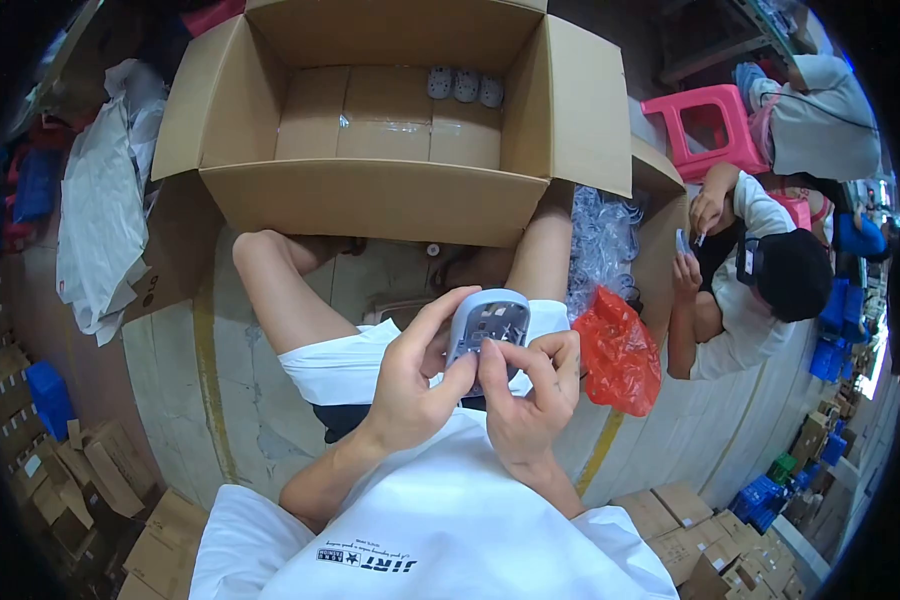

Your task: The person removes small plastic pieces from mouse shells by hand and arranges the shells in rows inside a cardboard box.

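Observation:
An oval light-grey plastic housing (488, 322) is held up in front of my chest, its hollow side facing me. Small dark and pale fittings show inside it. My left hand (415, 385) is wrapped around its left side, with the thumb pressed at the lower edge. The fingers of my right hand (533, 395) are pinched together against the lower right of the housing. Whatever is between those fingertips is hidden.
A large open cardboard box (370, 200) stands before my knees, with several grey oval pieces (465, 87) inside. At right are clear plastic-wrapped parts (602, 245), a red bag (618, 350), a seated person (760, 270) and a pink stool (705, 130). White sacks (105, 210) hang left.

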The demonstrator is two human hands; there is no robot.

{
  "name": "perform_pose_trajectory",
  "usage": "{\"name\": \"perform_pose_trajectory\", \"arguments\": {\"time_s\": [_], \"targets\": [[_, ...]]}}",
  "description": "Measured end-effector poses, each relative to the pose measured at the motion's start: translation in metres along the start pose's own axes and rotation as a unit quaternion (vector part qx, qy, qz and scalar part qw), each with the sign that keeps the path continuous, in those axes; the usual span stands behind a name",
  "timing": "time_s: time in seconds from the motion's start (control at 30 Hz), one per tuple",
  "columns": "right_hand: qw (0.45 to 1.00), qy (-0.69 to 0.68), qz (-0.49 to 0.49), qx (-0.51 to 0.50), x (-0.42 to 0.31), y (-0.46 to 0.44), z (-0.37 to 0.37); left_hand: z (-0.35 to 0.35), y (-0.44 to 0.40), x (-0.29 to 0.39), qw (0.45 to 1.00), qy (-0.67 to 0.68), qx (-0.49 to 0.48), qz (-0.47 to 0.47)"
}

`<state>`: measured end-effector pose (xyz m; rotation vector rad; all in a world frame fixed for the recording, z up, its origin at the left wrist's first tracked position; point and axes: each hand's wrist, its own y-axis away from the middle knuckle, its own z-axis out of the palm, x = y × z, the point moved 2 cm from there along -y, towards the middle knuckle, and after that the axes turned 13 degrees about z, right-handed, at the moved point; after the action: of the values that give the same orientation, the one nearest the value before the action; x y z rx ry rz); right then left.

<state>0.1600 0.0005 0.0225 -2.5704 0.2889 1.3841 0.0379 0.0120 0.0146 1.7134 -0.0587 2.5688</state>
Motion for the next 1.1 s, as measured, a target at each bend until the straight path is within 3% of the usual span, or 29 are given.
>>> {"name": "perform_pose_trajectory", "arguments": {"time_s": [0.13, 0.33, 0.47, 0.63, 1.1], "targets": [[1.0, 0.009, -0.005, 0.017, 0.003, -0.001, -0.005, 0.002, -0.002, -0.004, 0.995, -0.101, -0.001, 0.005], [0.995, -0.088, 0.006, 0.039, 0.012, -0.001, -0.013, 0.002, -0.001, -0.007, 0.992, -0.116, 0.03, 0.05], [0.966, -0.206, 0.147, -0.042, 0.006, -0.014, -0.003, 0.004, 0.0, -0.009, 0.989, -0.135, 0.028, 0.06], [0.945, -0.156, 0.245, -0.147, 0.002, -0.018, -0.019, 0.006, 0.0, -0.008, 0.982, -0.173, 0.0, 0.08], [0.972, -0.096, 0.181, -0.119, 0.002, -0.013, -0.012, -0.002, -0.002, -0.009, 0.969, -0.216, -0.007, 0.116]]}}
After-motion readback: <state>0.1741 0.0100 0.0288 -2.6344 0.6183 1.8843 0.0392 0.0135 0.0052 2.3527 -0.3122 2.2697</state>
